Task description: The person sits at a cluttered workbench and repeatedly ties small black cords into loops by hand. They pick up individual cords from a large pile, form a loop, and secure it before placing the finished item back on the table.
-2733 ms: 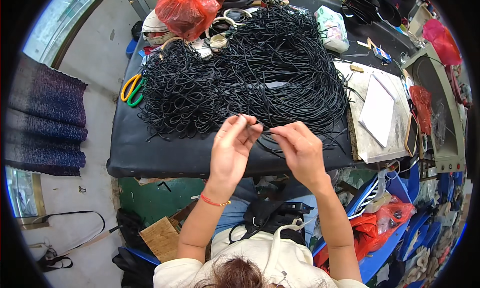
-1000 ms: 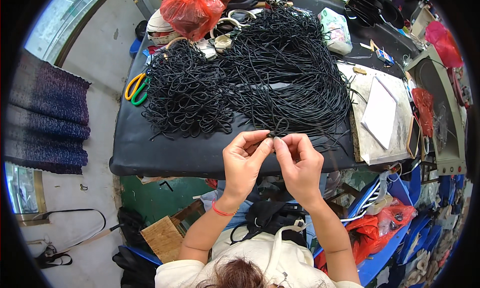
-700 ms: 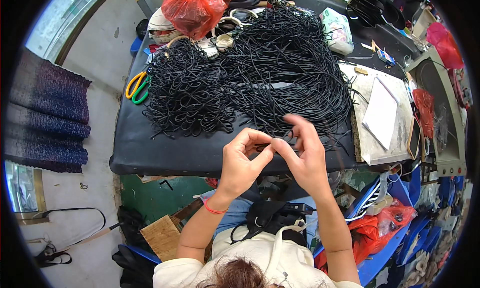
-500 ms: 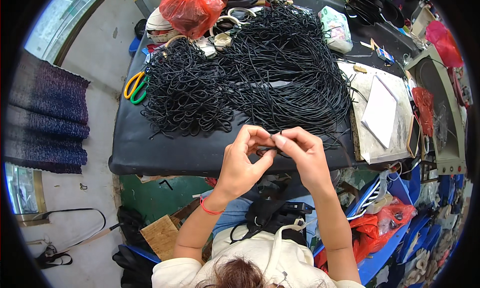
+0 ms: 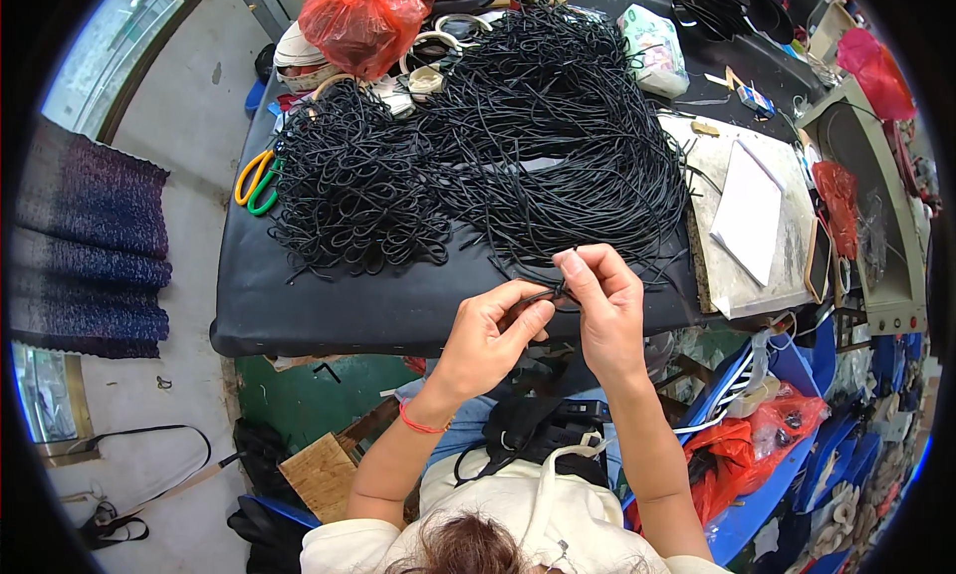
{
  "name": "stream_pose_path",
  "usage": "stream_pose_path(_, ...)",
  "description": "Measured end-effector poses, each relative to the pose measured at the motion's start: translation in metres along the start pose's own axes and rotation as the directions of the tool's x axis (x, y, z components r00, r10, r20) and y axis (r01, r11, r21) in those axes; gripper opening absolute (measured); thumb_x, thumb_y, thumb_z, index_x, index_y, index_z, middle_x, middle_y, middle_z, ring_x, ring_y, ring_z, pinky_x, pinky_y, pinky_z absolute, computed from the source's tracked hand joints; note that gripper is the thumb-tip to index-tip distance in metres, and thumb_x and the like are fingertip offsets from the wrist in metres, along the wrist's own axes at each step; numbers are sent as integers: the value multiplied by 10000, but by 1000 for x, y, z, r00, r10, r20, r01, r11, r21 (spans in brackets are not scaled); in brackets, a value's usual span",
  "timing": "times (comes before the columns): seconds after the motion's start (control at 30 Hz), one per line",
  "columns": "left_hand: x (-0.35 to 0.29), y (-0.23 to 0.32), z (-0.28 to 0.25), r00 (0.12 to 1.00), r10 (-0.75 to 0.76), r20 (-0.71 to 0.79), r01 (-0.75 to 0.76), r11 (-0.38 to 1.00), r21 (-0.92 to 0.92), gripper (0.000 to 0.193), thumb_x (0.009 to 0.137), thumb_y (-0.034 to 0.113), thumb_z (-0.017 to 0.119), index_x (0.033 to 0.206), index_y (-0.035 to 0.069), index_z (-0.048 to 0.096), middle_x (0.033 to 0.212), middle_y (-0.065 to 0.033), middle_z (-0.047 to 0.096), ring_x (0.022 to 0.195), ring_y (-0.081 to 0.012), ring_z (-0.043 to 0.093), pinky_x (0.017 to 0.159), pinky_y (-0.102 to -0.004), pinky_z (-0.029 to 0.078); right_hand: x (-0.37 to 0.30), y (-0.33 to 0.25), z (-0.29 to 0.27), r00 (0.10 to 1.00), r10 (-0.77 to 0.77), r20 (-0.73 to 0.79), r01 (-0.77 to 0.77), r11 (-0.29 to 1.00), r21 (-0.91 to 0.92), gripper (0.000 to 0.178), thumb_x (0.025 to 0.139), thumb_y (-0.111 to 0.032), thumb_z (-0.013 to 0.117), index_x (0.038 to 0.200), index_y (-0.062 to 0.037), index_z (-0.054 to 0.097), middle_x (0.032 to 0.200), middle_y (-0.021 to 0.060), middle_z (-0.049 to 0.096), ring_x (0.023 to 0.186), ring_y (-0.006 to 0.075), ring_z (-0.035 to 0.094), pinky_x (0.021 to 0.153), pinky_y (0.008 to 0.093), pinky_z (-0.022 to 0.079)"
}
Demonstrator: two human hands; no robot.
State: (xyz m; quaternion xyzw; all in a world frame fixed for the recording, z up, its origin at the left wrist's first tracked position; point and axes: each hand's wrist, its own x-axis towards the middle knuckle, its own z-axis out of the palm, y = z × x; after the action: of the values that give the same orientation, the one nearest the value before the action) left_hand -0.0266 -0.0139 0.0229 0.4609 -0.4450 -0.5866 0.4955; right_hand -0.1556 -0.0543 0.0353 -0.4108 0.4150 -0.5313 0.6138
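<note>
Left hand (image 5: 483, 343) pinching a thin black cord (image 5: 560, 292), right hand (image 5: 610, 317) pinching it too, heaped black cords (image 5: 568, 126) beyond the grip

Ct: 1 L hand (image 5: 486, 340), 1 R hand (image 5: 607, 310), 2 blk cord heaps (image 5: 349, 191).
Heaps: 1 fwd-L of L hand, 1 fwd of R hand. Handle loops (image 5: 245, 174): 2, 1 yel + 1 grn, fwd-L of L hand. Wht soft pack (image 5: 652, 51): 1, far fwd of R hand. Wht pad (image 5: 749, 216): 1, fwd-R of R hand.

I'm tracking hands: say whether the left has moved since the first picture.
Yes: in this view the left hand is lower, nearer the tabletop's front edge.
</note>
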Motion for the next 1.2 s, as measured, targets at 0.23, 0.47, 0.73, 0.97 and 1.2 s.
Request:
stream_pose_path(0.23, -5, -8, 14, 999, 44, -31, -43, 999, 24, 164, 888, 100, 552, 991, -9, 617, 715, 21, 575, 617, -30, 493, 557, -186, 426, 7, 16, -6, 988, -104, -114, 86, 984, -155, 109, 868, -118, 591, 805, -30, 602, 673, -64, 502, 604, -11, 389, 529, 160, 327)
stream_pose_path(0.47, 2, -3, -4, 999, 11, -36, -12, 1000, -20, 201, 895, 159, 559, 994, -9, 608, 808, -3, 627, 646, -40, 529, 569, -184, 435, 1, -5, -26, 992, 122, 38, -116, 985, -129, 209, 888, -204, 581, 974, -17, 614, 765, -34, 547, 668, 16, 476, 571, 160, 372)
stream_pose_path(0.73, 2, -2, 6, 992, 35, -119, -41, 998, -50, 178, 870, 149, 603, 939, -14, 620, 736, -12, 614, 677, -40, 541, 605, -177, 441, -10, -8, -20, 984, 74, 165, -37, 976, -214, 134, 851, -108, 610, 929, 2, 609, 760, -11, 564, 661, 35, 482, 595, 177, 389)
stream_pose_path(0.97, 0, -4, 12, 985, 18, -174, -45, 988, -148, 164, 867, 160, 610, 895, -1, 620, 693, 8, 586, 645, -29, 520, 575, -174, 423, -8, -15, -25, 939, -45, 341, 183, 904, -386, 155, 865, -47, 561, 989, 42, 588, 867, 23, 548, 757, 55, 501, 646, 187, 407)
stream_pose_path(1.2, 9, -6, 23, 947, 51, -318, -167, 922, -350, 159, 872, 119, 588, 990, 12, 582, 847, -23, 603, 770, -62, 554, 666, -203, 455, -14, -11, -26, 934, 181, 307, -125, 973, -195, 181, 869, -39, 556, 1038, 25, 572, 971, 31, 571, 872, 69, 529, 734, 201, 441)
